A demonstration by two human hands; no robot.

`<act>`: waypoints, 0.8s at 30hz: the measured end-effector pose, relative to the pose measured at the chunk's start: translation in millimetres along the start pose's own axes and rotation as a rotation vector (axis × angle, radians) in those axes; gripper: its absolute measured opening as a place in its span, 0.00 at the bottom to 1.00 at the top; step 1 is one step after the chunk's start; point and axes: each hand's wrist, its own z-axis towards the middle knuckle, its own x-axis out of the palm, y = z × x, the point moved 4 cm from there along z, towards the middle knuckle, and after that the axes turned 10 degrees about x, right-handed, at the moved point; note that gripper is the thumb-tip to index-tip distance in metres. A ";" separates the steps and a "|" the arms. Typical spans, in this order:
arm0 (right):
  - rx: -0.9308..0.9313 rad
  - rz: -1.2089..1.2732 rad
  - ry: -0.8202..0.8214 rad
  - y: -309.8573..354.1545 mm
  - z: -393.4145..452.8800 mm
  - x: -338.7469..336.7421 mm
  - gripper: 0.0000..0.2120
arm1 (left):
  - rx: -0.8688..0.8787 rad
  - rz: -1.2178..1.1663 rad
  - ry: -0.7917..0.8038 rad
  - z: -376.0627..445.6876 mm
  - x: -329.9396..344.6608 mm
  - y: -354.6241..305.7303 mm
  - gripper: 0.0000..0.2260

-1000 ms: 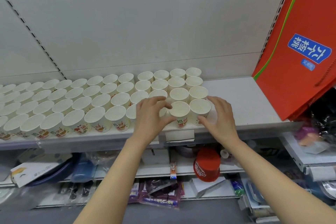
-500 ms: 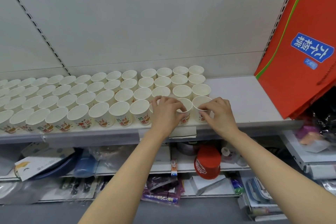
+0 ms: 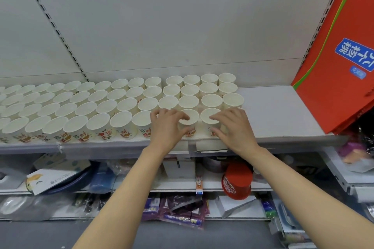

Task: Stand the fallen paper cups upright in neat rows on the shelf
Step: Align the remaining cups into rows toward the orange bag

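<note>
Dozens of white paper cups with red printed lettering [image 3: 121, 105] stand upright, mouths up, in four rows on the pale grey metal shelf [image 3: 279, 111], filling it from its left end to about two-thirds of the way along. None of those in sight lies on its side. The rows reach from the shelf's front lip back to the white panelled wall [image 3: 182, 26] behind it.

At the right end of the front row, the left hand [image 3: 168, 127] has its fingers curled round one front cup [image 3: 189, 121], thumb on the near side and fingertips over the rim. The right hand [image 3: 232, 127] grips the neighbouring cup [image 3: 210, 119] in the same way, fingertips on its rim and thumb low on its printed side. A further cup seems to sit behind that hand at the row's end, mostly hidden. Both bare forearms reach up from below the shelf.

On the shelf's right end, well apart from the cups, a large orange carton with a blue label [image 3: 340, 56] leans against the upright. Below the shelf's front lip, a lower shelf carries a red upturned tub [image 3: 237, 182], a flat white box with a yellow print [image 3: 50, 180], a blue container [image 3: 101, 180] and some clear wrapped packs. Lower again lie purple packets [image 3: 178, 210].
</note>
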 end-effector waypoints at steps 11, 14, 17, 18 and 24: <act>0.103 -0.054 -0.048 11.8 2.9 11.4 0.10 | 0.049 -0.037 -0.003 7.8 8.1 -5.8 0.13; 0.072 -0.033 -0.092 28.2 0.8 12.0 0.12 | 0.004 -0.043 -0.105 -6.5 -6.0 21.1 0.17; -0.005 -0.018 -0.081 52.1 3.5 21.6 0.10 | -0.081 0.013 -0.080 -23.1 -16.2 55.0 0.17; -0.021 -0.023 -0.070 57.5 5.4 26.8 0.10 | -0.092 0.029 -0.034 -26.0 -15.8 61.5 0.17; -0.037 -0.031 -0.041 60.8 14.8 48.8 0.07 | -0.077 0.061 0.046 -20.5 -7.9 58.4 0.08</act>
